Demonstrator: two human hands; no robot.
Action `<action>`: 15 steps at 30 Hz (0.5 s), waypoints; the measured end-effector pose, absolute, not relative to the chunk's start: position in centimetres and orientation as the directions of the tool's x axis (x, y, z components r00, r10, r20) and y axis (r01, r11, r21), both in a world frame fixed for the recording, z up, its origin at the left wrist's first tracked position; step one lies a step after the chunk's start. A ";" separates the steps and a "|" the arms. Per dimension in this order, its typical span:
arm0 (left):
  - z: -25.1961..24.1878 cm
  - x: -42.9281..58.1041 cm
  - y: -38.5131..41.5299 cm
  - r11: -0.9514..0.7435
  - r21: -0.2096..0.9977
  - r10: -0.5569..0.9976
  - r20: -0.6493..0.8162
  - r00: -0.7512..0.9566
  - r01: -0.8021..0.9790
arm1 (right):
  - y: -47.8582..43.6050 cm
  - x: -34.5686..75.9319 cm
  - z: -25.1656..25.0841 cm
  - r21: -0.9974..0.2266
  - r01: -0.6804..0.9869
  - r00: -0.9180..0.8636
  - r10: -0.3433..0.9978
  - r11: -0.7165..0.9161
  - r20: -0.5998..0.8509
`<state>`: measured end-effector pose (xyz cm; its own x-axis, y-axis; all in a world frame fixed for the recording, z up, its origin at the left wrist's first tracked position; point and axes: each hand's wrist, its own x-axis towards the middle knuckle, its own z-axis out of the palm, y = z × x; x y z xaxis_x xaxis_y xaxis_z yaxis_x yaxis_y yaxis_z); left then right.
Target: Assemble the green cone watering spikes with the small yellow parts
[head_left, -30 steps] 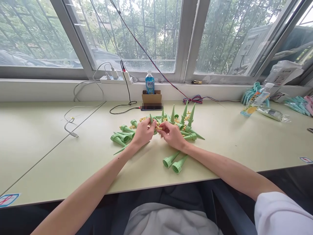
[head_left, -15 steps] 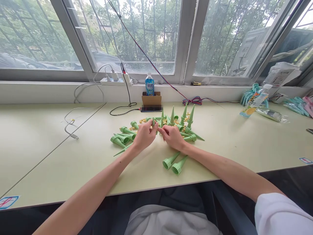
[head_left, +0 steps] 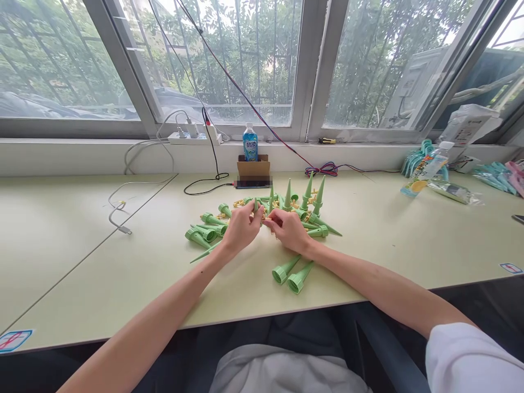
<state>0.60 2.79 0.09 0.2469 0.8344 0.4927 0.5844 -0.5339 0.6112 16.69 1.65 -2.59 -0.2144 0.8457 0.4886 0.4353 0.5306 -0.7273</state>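
Observation:
My left hand (head_left: 241, 225) is closed around a green plastic watering spike (head_left: 256, 206), its pointed tip showing above the fingers. Close beside it, my right hand (head_left: 290, 230) pinches a small yellow valve (head_left: 267, 219) against the spike's side; the fingers hide most of both pieces. Behind the hands, several green spikes stand point up, one of them a tall spike (head_left: 320, 195). More spikes lie to the left, including a threaded spike (head_left: 197, 236), mixed with small yellow valves (head_left: 238, 202). Two spikes, one at the front (head_left: 298, 281), lie below my right wrist.
A phone (head_left: 254, 184) on a cable and a small cardboard box (head_left: 254, 166) stand behind the pile, with a blue bottle (head_left: 250, 143) at the box. On the right lie a clear bottle (head_left: 426, 170) and teal hangers (head_left: 413, 158). A white cable (head_left: 118, 221) lies left.
Both hands stay almost in place. The right fingertips have shifted slightly, and a bit of the yellow valve now shows between the hands.

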 end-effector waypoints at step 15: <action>0.4 0.6 2.9 -0.518 0.634 0.840 0.505 0.199 0.575 | 1.7 16.6 -2.8 -0.668 0.478 -0.220 0.815 0.570 0.537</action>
